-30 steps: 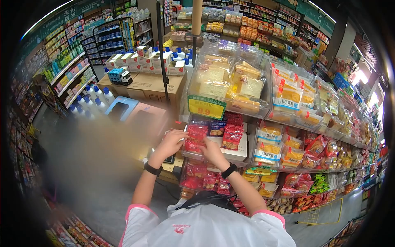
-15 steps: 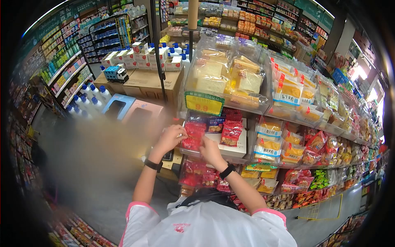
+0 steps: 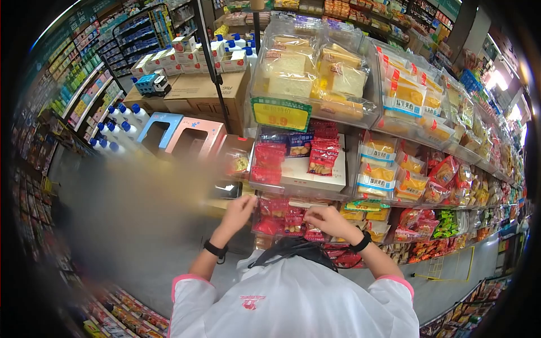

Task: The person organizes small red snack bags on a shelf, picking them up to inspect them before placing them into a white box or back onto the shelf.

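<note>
My left hand [image 3: 239, 213] is at the left corner of the lower shelf, its fingers bunched together with nothing visible in them. To its right, my right hand [image 3: 329, 222] is in front of the lower shelf, fingers loosely bent and slightly apart, nothing seen in it. Red snack packets [image 3: 275, 207] lie behind the clear front of that shelf, between and behind the hands. One shelf higher, red packets [image 3: 268, 160] stand at the left end, more red packets [image 3: 323, 156] lean further right, and a blue packet [image 3: 298, 145] shows between them. A white box [image 3: 307, 176] lies under these.
Above is a clear bin of packaged bread [image 3: 290, 73] with a yellow price sign [image 3: 280, 115]. Cream-filled bread packs [image 3: 376, 177] stand to the right. Pink [image 3: 194, 135] and blue [image 3: 160, 128] boxes and a carton [image 3: 197, 96] are on the left. A blur covers the lower left.
Both hands have come away from the red packets on the upper shelf and moved down to the lower shelf, the right hand also to the right. The view has shifted slightly.
</note>
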Available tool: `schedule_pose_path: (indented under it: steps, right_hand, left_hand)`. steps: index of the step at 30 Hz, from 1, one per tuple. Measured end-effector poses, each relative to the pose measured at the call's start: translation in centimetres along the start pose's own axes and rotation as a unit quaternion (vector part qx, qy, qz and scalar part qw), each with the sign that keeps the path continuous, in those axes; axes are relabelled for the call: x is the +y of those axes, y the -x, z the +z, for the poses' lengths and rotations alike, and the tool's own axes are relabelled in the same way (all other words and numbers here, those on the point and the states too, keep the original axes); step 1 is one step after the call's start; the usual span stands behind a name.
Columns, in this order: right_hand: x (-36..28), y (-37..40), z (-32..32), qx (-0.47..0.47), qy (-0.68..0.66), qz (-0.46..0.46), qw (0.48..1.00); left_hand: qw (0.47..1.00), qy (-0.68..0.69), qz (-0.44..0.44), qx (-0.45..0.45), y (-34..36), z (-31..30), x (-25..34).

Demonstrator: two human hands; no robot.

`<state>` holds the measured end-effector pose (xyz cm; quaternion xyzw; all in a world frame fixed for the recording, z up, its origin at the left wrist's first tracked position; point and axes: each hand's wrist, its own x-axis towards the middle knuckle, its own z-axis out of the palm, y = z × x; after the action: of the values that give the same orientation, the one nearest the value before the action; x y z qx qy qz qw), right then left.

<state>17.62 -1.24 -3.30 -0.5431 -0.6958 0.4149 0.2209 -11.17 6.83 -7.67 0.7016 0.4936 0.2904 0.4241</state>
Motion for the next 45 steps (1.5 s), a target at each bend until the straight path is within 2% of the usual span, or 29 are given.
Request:
schedule_pose_path:
  steps: [1,2,3,6,7,10,13,16,17,19,20,21,22,23,26,27,30,31,35,37,39,40,42,44,45]
  right_hand:
    - [1.9,-0.1,0.7,-0.05,0.016,0.009,0.999]
    - [3.8,-0.3,1.4,-0.099,0.032,0.017,0.994]
    - [5.8,-0.9,2.1,-0.145,0.022,0.031,0.989]
    - [8.4,-3.1,4.0,-0.194,-0.065,0.126,0.971]
    - [9.4,-4.1,4.7,-0.204,-0.035,0.132,0.969]
    - [12.1,-7.1,7.1,-0.24,0.053,0.144,0.959]
    - [12.7,-8.1,8.8,-0.183,-0.067,0.173,0.966]
    - [14.6,-9.8,10.4,-0.149,-0.134,0.154,0.967]
    - [16.8,-10.6,11.5,-0.15,-0.171,0.161,0.96]
    - [16.0,-10.5,12.1,-0.1,-0.208,0.106,0.967]
    - [15.8,-10.4,11.8,-0.107,-0.195,0.128,0.967]
    - [11.4,-9.3,9.8,-0.114,-0.183,0.149,0.965]
    - [9.1,-8.8,8.7,-0.121,-0.171,0.17,0.963]
    - [13.1,-9.6,10.8,-0.055,-0.084,0.018,0.995]
    - [10.9,-8.8,10.4,-0.072,-0.016,0.035,0.997]
    - [7.5,-7.9,9.0,-0.078,-0.002,0.045,0.996]
    - [7.2,-7.2,9.4,0.011,0.102,-0.194,0.976]
    - [4.4,-6.0,8.2,0.007,0.097,-0.162,0.982]
    - [-2.4,-2.8,3.8,0.006,0.066,-0.173,0.983]
    - [-4.6,-2.1,1.4,0.049,0.054,-0.2,0.977]
    - [-5.8,-1.9,-0.7,0.101,0.041,-0.212,0.971]
    - [-6.1,-2.0,-1.3,0.158,0.037,-0.203,0.966]
    - [-6.4,-2.3,-2.0,0.27,0.027,-0.182,0.945]
    - [-6.4,-3.0,-3.0,0.291,0.036,-0.163,0.942]
    - [-6.2,-3.3,-3.2,0.302,0.041,-0.154,0.94]
  left_hand:
    - [0.999,0.044,-0.01,-0.015,0.0,1.9,-2.1]
    - [1.0,-0.003,-0.013,-0.026,0.1,3.0,-1.9]
    - [1.0,-0.01,0.021,-0.018,-0.2,4.4,-2.6]
    - [0.99,-0.109,0.082,-0.036,-1.7,8.0,-8.1]
    - [0.982,-0.156,0.097,-0.049,-2.2,8.4,-8.6]
    - [0.965,-0.233,-0.005,-0.119,-3.2,9.6,-8.6]
    - [0.95,-0.256,0.03,-0.178,-3.9,10.4,-9.0]
    - [0.947,-0.284,0.071,-0.129,-3.9,12.0,-10.0]
    - [0.95,-0.281,0.045,-0.132,-3.8,12.2,-9.6]
    - [0.961,-0.203,0.044,-0.181,-4.0,12.2,-9.8]
    - [0.964,-0.164,0.043,-0.207,-4.0,12.3,-10.0]
    - [0.965,-0.165,0.005,-0.205,-4.0,12.6,-10.7]
    - [0.968,-0.143,0.004,-0.206,-4.0,12.3,-10.7]
    - [0.971,-0.122,0.002,-0.207,-3.9,11.9,-10.7]
    - [0.968,-0.119,-0.021,-0.222,-3.5,11.4,-11.2]
    - [0.964,-0.129,-0.03,-0.229,-3.5,11.2,-11.4]
    - [0.968,-0.153,0.079,-0.181,-1.5,9.4,-9.2]
    - [0.974,-0.131,0.087,-0.162,-0.5,7.9,-6.4]
    - [0.982,-0.06,0.105,-0.145,1.8,2.8,1.7]
    - [0.986,-0.047,0.108,-0.12,1.9,1.0,4.7]
    - [0.982,-0.081,0.172,-0.015,1.2,0.1,5.7]
    - [0.974,-0.098,0.203,0.037,0.8,-0.3,6.0]
    - [0.961,-0.142,0.226,0.077,-0.7,-0.9,5.6]
    - [0.943,-0.172,0.25,0.136,-1.8,-1.2,6.3]
    - [0.948,-0.181,0.229,0.126,-2.0,-1.2,6.4]
